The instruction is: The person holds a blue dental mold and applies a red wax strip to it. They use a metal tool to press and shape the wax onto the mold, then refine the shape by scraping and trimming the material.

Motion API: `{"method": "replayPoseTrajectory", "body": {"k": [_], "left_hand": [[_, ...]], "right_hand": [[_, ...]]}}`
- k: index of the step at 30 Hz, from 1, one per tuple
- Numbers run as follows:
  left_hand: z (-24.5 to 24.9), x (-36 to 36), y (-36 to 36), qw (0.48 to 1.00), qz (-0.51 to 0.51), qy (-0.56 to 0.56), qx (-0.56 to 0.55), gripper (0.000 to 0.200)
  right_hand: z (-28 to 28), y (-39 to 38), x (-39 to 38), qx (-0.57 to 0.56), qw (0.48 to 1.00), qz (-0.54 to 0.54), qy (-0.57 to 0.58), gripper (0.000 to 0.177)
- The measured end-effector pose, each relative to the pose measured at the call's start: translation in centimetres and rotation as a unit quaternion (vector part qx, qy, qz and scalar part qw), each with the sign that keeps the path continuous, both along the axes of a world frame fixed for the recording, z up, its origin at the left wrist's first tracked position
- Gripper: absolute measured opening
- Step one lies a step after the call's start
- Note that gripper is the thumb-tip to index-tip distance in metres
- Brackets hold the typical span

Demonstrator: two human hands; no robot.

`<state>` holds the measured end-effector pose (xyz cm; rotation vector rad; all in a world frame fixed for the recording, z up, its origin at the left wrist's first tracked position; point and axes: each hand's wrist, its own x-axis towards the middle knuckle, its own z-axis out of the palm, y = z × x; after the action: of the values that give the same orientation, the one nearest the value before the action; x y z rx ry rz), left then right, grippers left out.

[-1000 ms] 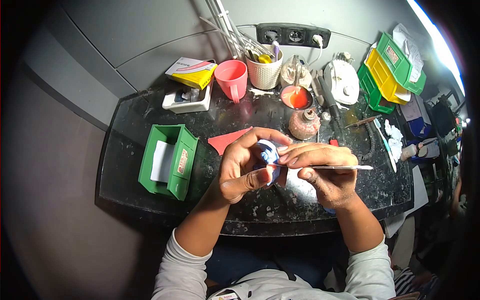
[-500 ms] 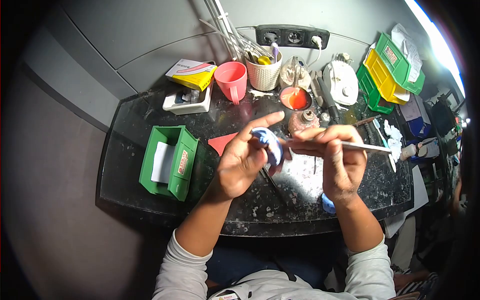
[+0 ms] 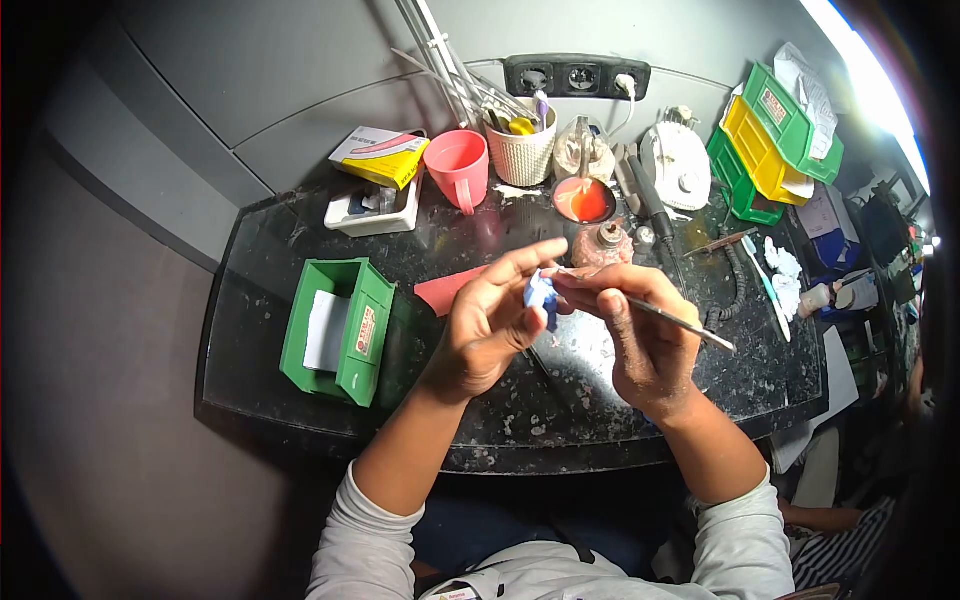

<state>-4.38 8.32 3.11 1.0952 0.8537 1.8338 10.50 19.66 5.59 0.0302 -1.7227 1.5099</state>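
My left hand [image 3: 478, 345] is closed round a small blue-and-white piece that looks like a dental cast [image 3: 541, 293], its index finger stretched out above it. My right hand [image 3: 652, 350] grips a thin metal carving tool [image 3: 690, 327] like a pen. The tool's handle end points down to the right; its working tip is at the cast, hidden behind fingers. Just beyond the hands stands a burner bottle [image 3: 605, 246] with a metal neck. Left of my left hand lies a pink wax sheet [image 3: 446, 290].
A dish of red wax [image 3: 585, 202], a pink mug [image 3: 458, 172] and a white basket of tools [image 3: 523, 150] stand at the back. A green bin [image 3: 367, 340] is at left. A handpiece [image 3: 654, 208], toothbrush [image 3: 768, 285] and stacked bins [image 3: 765, 150] occupy the right side.
My right hand has moved left and tilted the tool more steeply, its handle end dropping. My left hand has turned the cast, so less of its width shows.
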Motion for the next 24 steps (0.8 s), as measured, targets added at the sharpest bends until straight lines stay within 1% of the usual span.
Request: {"method": "replayPoseTrajectory", "body": {"k": [1,2,3,4,5,6,8,9,10,12,13,14,16,21,23,24], "left_hand": [[0.4,0.3,0.0,0.999,-0.027,-0.017,-0.013,0.068],[0.2,0.2,0.1,0.999,-0.027,-0.017,-0.014,0.068],[-0.2,0.1,0.1,0.999,-0.035,-0.017,-0.017,0.063],[-0.4,0.0,0.1,0.999,-0.044,-0.016,-0.019,0.059],[0.1,0.7,0.1,1.000,-0.013,-0.014,-0.016,0.054],[-0.3,0.8,0.2,1.000,-0.013,-0.014,-0.016,0.054],[-0.5,0.9,0.3,0.998,0.016,-0.055,0.004,0.064],[-0.2,1.0,-0.2,0.999,0.039,-0.005,-0.023,0.059],[-0.2,0.9,-0.4,0.999,0.040,-0.006,-0.024,0.059],[-0.4,0.5,-0.6,0.998,0.045,0.035,-0.019,0.058],[-0.4,0.3,-0.7,0.995,0.065,0.076,-0.029,0.056],[-0.3,0.4,-0.6,0.995,0.066,0.074,-0.029,0.056],[0.1,0.7,-0.6,0.995,0.082,0.056,-0.018,0.043],[0.8,1.0,-1.0,0.993,0.094,0.071,-0.027,0.041],[0.6,0.9,-1.1,0.989,0.100,0.109,-0.023,0.039],[0.5,0.9,-1.1,0.989,0.100,0.108,-0.024,0.039]], "right_hand": [[0.0,0.0,0.0,-0.001,1.000,0.000,0.000,0.018],[0.0,0.1,0.0,0.045,0.999,-0.024,-0.011,0.017],[0.1,0.2,0.1,0.090,0.995,-0.048,-0.021,0.017],[0.3,0.3,0.1,0.090,0.995,-0.048,-0.021,0.017],[0.5,0.4,0.1,0.126,0.989,-0.074,-0.013,0.017],[0.7,0.5,0.2,0.162,0.982,-0.100,-0.005,0.017],[0.7,1.0,0.4,0.169,0.979,-0.114,-0.001,0.018],[0.6,1.2,0.5,0.177,0.976,-0.127,0.003,0.019],[0.9,1.1,0.5,0.176,0.976,-0.126,0.003,0.019],[1.8,0.8,0.7,0.168,0.980,-0.109,0.017,0.020],[1.6,0.7,0.9,0.195,0.975,-0.108,0.007,0.021],[1.7,1.0,1.0,0.260,0.959,-0.110,0.007,0.023],[2.6,0.9,0.7,0.316,0.944,-0.093,0.021,0.022],[1.6,0.2,0.4,0.312,0.947,-0.076,0.026,0.021],[1.4,0.0,0.4,0.323,0.943,-0.077,0.029,0.023],[1.3,0.0,0.4,0.322,0.943,-0.077,0.027,0.023]]}}
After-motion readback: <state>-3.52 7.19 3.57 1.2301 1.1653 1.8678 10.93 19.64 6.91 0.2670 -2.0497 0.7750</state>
